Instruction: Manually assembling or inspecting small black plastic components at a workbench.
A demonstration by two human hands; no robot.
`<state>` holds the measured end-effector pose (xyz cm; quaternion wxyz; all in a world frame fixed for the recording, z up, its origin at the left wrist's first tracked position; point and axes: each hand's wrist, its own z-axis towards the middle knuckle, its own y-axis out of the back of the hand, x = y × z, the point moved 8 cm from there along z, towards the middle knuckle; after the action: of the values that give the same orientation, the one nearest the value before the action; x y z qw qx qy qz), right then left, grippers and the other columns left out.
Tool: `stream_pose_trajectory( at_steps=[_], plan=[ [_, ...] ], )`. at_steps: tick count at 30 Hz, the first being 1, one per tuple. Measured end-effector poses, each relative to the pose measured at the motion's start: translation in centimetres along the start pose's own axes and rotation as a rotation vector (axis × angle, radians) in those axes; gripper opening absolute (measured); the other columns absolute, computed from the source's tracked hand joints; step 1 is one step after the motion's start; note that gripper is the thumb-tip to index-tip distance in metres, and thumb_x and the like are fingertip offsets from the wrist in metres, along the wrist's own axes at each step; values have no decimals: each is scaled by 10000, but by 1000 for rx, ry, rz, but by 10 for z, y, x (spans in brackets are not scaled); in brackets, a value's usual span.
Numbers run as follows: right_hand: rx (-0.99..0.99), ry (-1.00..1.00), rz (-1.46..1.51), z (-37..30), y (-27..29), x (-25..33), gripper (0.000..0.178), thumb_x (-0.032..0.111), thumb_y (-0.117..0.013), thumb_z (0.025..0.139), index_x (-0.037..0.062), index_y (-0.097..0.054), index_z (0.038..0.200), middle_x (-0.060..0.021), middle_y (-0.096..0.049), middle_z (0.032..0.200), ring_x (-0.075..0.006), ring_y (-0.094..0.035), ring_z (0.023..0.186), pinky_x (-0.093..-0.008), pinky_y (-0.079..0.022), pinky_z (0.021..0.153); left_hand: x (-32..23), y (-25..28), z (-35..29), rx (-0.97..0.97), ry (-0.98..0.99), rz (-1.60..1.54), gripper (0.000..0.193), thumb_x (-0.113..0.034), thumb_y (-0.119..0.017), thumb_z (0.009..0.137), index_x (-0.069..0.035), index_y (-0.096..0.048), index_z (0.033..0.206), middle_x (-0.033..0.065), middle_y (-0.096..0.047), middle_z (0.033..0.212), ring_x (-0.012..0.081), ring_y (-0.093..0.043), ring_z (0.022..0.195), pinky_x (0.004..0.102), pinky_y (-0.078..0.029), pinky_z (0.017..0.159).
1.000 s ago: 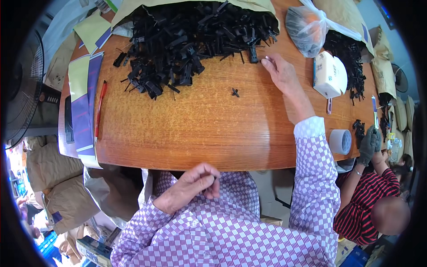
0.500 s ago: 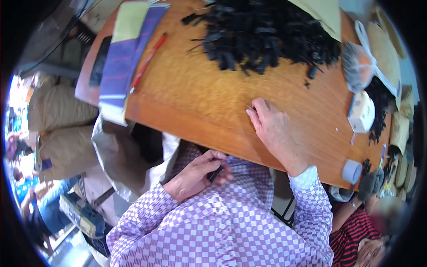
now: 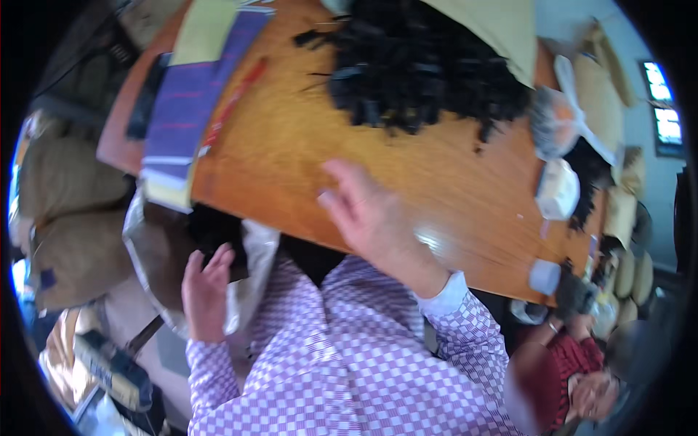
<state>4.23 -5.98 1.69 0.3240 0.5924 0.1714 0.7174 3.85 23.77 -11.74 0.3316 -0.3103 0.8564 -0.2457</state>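
Observation:
My left hand (image 3: 206, 296) is over the mouth of a whitish sack (image 3: 149, 272) below the table edge. Its fingers point up and stand apart, and I see nothing held in them. Dark material (image 3: 214, 231) shows in the sack just beyond the fingertips. My right hand (image 3: 371, 218) hovers over or rests on the near part of the brown wooden table (image 3: 283, 156), slightly blurred. Thumb and forefinger are apart, with nothing visible between them. Beyond it lies a large heap of short black strand-like bundles (image 3: 407, 73).
Purple and yellow papers (image 3: 182, 109) and a red pen (image 3: 233, 105) lie at the left. On the right are a clear bag (image 3: 552, 123), a white box (image 3: 558, 190) and a tape roll (image 3: 544, 277). Brown sacks (image 3: 76, 251) stand left. Another person (image 3: 582, 363) sits at lower right.
My left hand has gone left from my lap to the sack; the small dark piece in its fingers no longer shows. My right hand has shifted left along the table. The view has turned somewhat.

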Motion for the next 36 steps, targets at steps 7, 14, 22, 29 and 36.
stream_pose_trajectory(
  at_steps=[7,14,22,29,36],
  plan=[
    [-327,-466,-424,-53,156,-160,343,221,-634,867,43,-514,1134,-147,-601,698,-254,-602,603,-347,-459,545,36,-9,32,-3,84,203,358,-209,-494,964,-23,-402,1256,161,-596,1032,181,-597,786,222,-513,663],
    [-239,-279,-675,-36,156,-174,181,224,-533,920,55,-513,981,-181,-638,801,-389,-618,737,-485,-476,601,52,-27,19,40,6,340,181,-101,-494,940,-23,-500,1102,125,-611,934,143,-604,733,189,-509,614],
    [252,133,-452,-31,-18,-19,165,197,-569,871,82,-524,980,-89,-588,843,-261,-625,636,-373,-494,529,72,-64,-3,250,-258,1127,121,-78,-516,932,-27,-517,1042,33,-602,893,76,-571,740,192,-441,651],
    [-5,-13,-73,21,-18,12,358,237,-636,853,34,-482,1104,-124,-602,756,-283,-625,601,-376,-482,493,65,-64,-5,313,-337,1206,129,-49,-532,926,2,-527,1045,30,-592,824,77,-559,720,222,-465,654],
    [-227,-116,-471,51,41,-76,314,185,-681,822,54,-527,1063,-116,-621,687,-245,-615,588,-345,-474,517,68,-88,-8,374,-252,1236,153,-69,-531,933,8,-516,1065,46,-603,876,87,-588,753,225,-476,658]
  ],
)
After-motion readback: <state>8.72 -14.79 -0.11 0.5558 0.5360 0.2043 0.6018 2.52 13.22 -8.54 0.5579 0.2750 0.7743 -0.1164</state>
